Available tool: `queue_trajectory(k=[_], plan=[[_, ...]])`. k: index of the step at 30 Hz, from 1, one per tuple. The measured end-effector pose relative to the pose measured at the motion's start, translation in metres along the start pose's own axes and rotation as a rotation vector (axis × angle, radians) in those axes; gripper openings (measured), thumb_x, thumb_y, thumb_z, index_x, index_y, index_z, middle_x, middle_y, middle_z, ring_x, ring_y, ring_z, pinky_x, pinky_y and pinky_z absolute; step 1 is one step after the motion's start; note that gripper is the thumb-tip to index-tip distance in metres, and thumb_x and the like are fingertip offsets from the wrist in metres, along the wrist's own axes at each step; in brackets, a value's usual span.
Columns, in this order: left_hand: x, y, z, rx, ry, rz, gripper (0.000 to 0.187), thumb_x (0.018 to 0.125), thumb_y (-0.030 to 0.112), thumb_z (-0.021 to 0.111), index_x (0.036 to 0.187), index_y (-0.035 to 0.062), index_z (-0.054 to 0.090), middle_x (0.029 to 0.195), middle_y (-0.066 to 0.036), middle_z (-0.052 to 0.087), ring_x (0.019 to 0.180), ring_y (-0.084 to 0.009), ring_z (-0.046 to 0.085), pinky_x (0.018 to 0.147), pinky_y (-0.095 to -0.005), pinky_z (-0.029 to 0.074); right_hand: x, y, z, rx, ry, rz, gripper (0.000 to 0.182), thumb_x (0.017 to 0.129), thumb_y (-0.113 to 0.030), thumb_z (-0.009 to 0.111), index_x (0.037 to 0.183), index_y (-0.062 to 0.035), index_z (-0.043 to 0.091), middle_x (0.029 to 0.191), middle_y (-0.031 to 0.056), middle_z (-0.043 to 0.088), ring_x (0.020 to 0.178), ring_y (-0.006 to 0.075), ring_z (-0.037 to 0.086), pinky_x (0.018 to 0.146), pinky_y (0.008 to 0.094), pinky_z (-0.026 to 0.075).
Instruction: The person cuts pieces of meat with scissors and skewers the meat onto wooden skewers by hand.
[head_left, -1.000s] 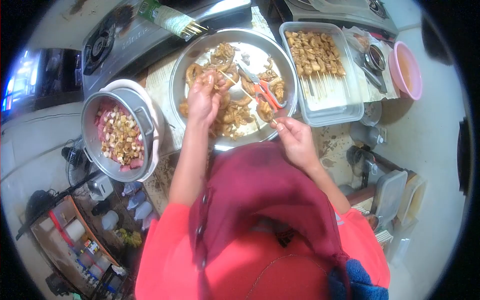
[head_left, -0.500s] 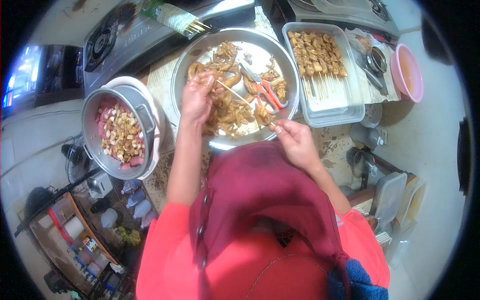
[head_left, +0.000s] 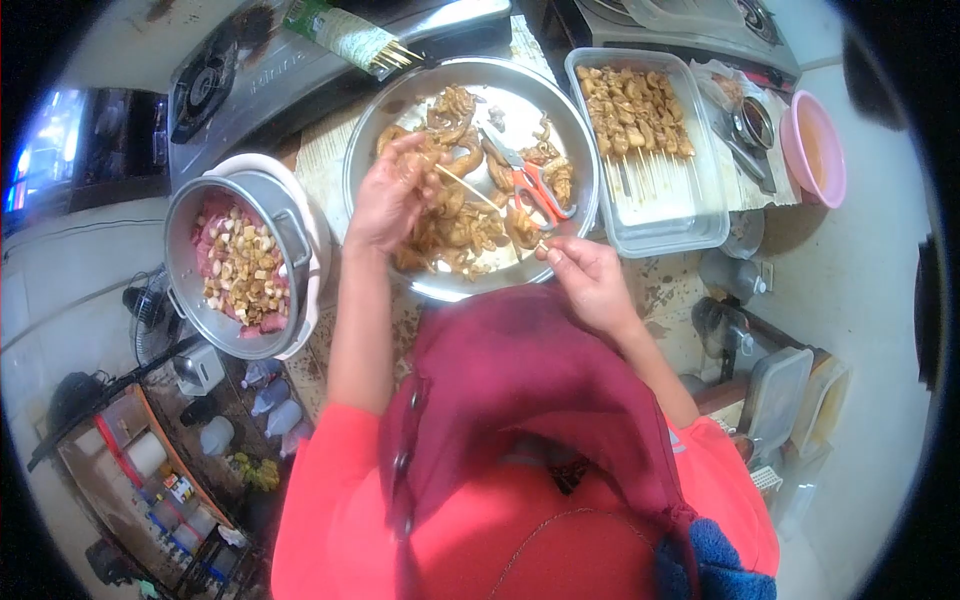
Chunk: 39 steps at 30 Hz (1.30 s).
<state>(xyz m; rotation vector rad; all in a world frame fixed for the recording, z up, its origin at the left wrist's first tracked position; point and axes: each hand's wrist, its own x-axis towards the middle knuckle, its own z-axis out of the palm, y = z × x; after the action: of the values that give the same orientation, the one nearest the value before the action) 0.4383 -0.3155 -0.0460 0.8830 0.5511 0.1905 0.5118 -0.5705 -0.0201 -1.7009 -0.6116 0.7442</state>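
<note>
**Skewering over the round tray**

The left hand (head_left: 388,195) is closed on a piece of meat (head_left: 418,165) above the round metal tray (head_left: 570,120). The right hand (head_left: 585,275) pinches the near end of a bamboo skewer (head_left: 478,192), which slants across the tray toward the left hand. Red-handled scissors (head_left: 530,185) lie in the tray. Beside it, a clear container (head_left: 665,215) holds finished skewers; a pot (head_left: 185,245) of diced meat stands left.

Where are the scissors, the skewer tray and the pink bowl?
scissors (head_left: 527,185), head view, on the orange handles.
skewer tray (head_left: 665,228), head view, on its bare near floor.
pink bowl (head_left: 834,150), head view, on its right rim.
</note>
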Motion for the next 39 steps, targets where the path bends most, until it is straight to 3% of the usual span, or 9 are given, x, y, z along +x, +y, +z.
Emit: queue_trajectory(k=[7,16,25,28,31,35,38,39], plan=[[0.003,-0.014,0.002,-0.146,0.089,0.14,0.029,0.093,0.018,0.044,0.114,-0.002,0.045,0.106,-0.015,0.056,0.067,-0.0071,0.047,0.059,-0.0168,0.042,-0.001,0.008,0.003,0.066,0.001,0.045,0.02,0.087,-0.014,0.051,0.091,0.0029,0.061,0.073,0.0082,0.061,0.069,0.0096,0.052,0.065,0.0265,0.043],[-0.003,0.011,-0.013,0.014,-0.045,0.0,0.031,0.089,0.021,0.053,0.11,-0.0027,0.052,0.096,-0.011,0.061,0.06,-0.0045,0.043,0.05,-0.0139,0.036,-0.001,0.003,-0.01,0.134,-0.039,0.05,0.019,0.087,-0.01,0.054,0.095,0.0058,0.061,0.088,0.0063,0.063,0.082,0.0108,0.054,0.075,0.0245,0.043],[-0.006,0.021,-0.005,0.156,-0.102,-0.09,0.026,0.088,0.017,0.055,0.105,-0.0032,0.056,0.091,-0.012,0.063,0.057,-0.0043,0.042,0.049,-0.014,0.035,0.001,0.009,-0.019,0.142,-0.109,0.063,0.019,0.087,-0.01,0.054,0.098,0.0051,0.06,0.091,0.0058,0.063,0.085,0.01,0.055,0.076,0.0237,0.043],[-0.001,0.021,-0.012,0.164,-0.198,-0.138,0.03,0.088,0.018,0.054,0.11,-0.0029,0.052,0.098,-0.014,0.061,0.061,-0.0053,0.045,0.051,-0.0145,0.037,0.003,0.01,-0.021,0.152,-0.158,0.041,0.018,0.088,-0.009,0.053,0.098,0.0052,0.06,0.091,0.0062,0.063,0.085,0.0099,0.055,0.075,0.0235,0.043],[-0.001,0.013,0.007,-0.163,-0.116,-0.075,0.029,0.089,0.017,0.053,0.113,-0.0005,0.049,0.1,-0.014,0.061,0.063,-0.0051,0.048,0.054,-0.0151,0.041,0.004,0.025,-0.013,0.244,-0.084,0.046,0.018,0.088,-0.007,0.052,0.098,0.0055,0.059,0.09,0.0063,0.063,0.084,0.0104,0.055,0.075,0.0236,0.043],[0.005,-0.022,0.021,-0.617,-0.001,0.127,0.023,0.091,0.013,0.048,0.113,0.004,0.047,0.111,-0.012,0.055,0.079,-0.0074,0.051,0.065,-0.0195,0.043,0.005,0.028,-0.003,0.4,-0.021,0.114,0.018,0.088,-0.007,0.051,0.098,0.006,0.059,0.091,0.0063,0.061,0.083,0.0108,0.054,0.076,0.024,0.042],[0.008,-0.034,0.032,-0.808,0.076,0.173,0.02,0.092,0.013,0.047,0.111,0.0066,0.048,0.111,-0.01,0.056,0.08,-0.0097,0.052,0.066,-0.0216,0.042,0.004,0.035,0.0,0.351,-0.033,0.086,0.018,0.088,-0.007,0.052,0.099,0.0061,0.059,0.093,0.0064,0.061,0.084,0.0109,0.053,0.077,0.0242,0.041],[0.007,-0.027,0.049,-0.691,0.251,0.197,0.018,0.092,0.013,0.045,0.109,0.0081,0.049,0.108,-0.007,0.056,0.082,-0.0112,0.053,0.065,-0.0237,0.041,0.004,0.037,-0.001,0.338,-0.042,0.076,0.018,0.088,-0.007,0.052,0.099,0.0062,0.059,0.094,0.0066,0.061,0.085,0.0111,0.053,0.078,0.0243,0.041]])
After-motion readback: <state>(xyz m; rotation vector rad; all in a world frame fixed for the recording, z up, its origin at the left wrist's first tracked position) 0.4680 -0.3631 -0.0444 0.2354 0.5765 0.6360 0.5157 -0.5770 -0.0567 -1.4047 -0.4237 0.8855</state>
